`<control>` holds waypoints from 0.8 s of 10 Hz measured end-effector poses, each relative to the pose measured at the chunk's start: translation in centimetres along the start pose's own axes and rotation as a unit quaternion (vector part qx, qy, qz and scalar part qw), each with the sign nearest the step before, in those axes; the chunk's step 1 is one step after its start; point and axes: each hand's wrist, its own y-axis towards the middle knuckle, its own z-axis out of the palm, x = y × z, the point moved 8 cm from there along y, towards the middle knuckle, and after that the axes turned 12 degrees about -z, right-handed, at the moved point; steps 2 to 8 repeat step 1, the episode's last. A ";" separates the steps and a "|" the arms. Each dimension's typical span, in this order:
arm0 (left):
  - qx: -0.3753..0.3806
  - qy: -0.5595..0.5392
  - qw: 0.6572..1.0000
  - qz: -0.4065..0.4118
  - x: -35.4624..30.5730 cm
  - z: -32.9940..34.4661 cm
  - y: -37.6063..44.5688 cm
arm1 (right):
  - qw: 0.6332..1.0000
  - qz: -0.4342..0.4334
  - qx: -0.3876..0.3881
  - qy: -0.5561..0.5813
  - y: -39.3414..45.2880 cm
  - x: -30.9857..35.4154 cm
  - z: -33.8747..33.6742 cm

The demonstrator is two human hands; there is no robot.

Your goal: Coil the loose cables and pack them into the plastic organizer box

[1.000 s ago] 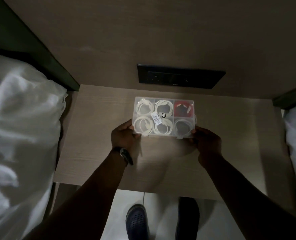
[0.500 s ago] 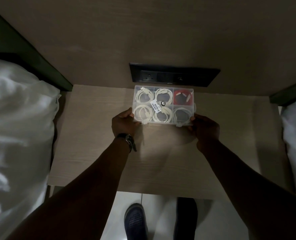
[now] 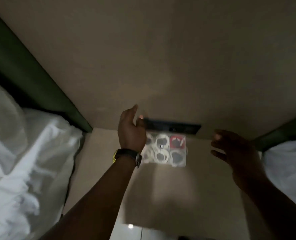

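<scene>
1. The clear plastic six-compartment organizer box (image 3: 166,149) sits flat on the pale wood-grain bedside table (image 3: 161,187), pushed back right under the long black socket panel (image 3: 175,126) on the wall.
2. Inside are coiled white cables (image 3: 161,155) in most slots, and one red coiled cable (image 3: 177,141) in the far right slot. It's all a bit blurry.
3. The left hand (image 3: 131,130) is raised over the box's left end, fingers spread loose, holding nothing. There's a dark wristwatch (image 3: 126,155) on that wrist.
4. The right hand (image 3: 234,149) is off to the right, well apart from the box, fingers open and empty too.
5. Rumpled white bedding (image 3: 22,161) lies on the left.
</scene>
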 end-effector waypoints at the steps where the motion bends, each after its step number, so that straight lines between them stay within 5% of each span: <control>1: -0.046 -0.032 0.988 0.144 -14.4 -3.7 0.7 | 0.992 -0.120 0.038 0.027 -1.3 16.1 -2.8; 8: -0.046 -0.032 0.988 0.144 -14.4 -3.7 0.7 | 0.992 -0.120 0.038 0.027 -1.3 16.1 -2.8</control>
